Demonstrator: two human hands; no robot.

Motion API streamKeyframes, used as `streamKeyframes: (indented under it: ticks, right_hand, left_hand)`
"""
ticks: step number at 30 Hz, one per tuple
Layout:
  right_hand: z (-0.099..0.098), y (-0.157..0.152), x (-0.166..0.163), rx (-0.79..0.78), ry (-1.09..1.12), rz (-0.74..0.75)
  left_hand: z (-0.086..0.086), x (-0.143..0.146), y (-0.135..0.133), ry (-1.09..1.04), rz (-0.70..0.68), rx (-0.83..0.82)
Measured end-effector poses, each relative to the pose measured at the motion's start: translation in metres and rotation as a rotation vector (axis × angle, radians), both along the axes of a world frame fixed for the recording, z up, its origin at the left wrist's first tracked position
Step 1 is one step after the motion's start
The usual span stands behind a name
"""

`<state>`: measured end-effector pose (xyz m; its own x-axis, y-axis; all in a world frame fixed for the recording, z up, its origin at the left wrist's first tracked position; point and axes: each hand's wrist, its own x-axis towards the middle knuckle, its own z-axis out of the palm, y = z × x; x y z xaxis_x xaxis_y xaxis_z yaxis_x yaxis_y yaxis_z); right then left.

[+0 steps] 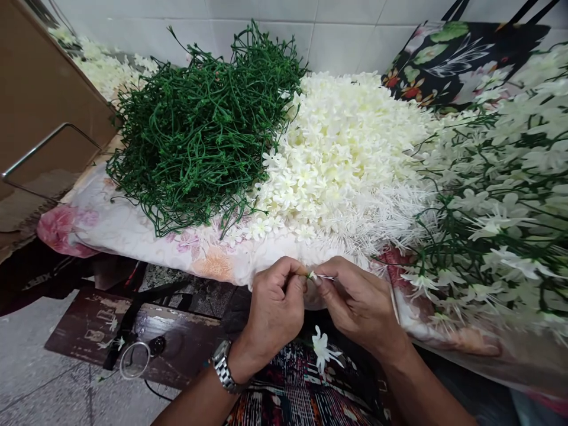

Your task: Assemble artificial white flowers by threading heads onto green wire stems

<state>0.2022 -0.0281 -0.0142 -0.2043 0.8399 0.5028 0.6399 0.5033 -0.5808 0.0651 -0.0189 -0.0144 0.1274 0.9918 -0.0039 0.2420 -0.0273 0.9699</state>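
My left hand and my right hand meet above my lap at the table's front edge. Between the fingertips of my left hand is the green end of an artificial flower stem. My right thumb and forefinger pinch a thin white stamen piece right beside it. Just below the hands hangs a white artificial flower, in front of the patterned clothing. Beyond the hands lie a heap of loose white blossoms, a pile of white stamens and a tangle of green plastic stems.
Assembled white flowers on stems crowd the right side. A black floral bag leans against the tiled wall. At left stands a cardboard box. A brown wooden board with a strap and a metal ring sits lower left.
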Motion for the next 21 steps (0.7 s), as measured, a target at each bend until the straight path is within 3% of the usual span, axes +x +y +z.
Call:
streamKeyframes:
  ticks: [16, 21]
  right_hand:
    - [-0.0004, 0.0029, 0.0039, 0.016, -0.07, 0.065]
    - [-0.0008, 0.0041, 0.0021, 0.05, -0.06, 0.066]
  left_hand:
    - [0.0005, 0.0019, 0.0015, 0.167, -0.039, 0.035]
    - [0.0015, 0.0008, 0.0016, 0.119, -0.051, 0.014]
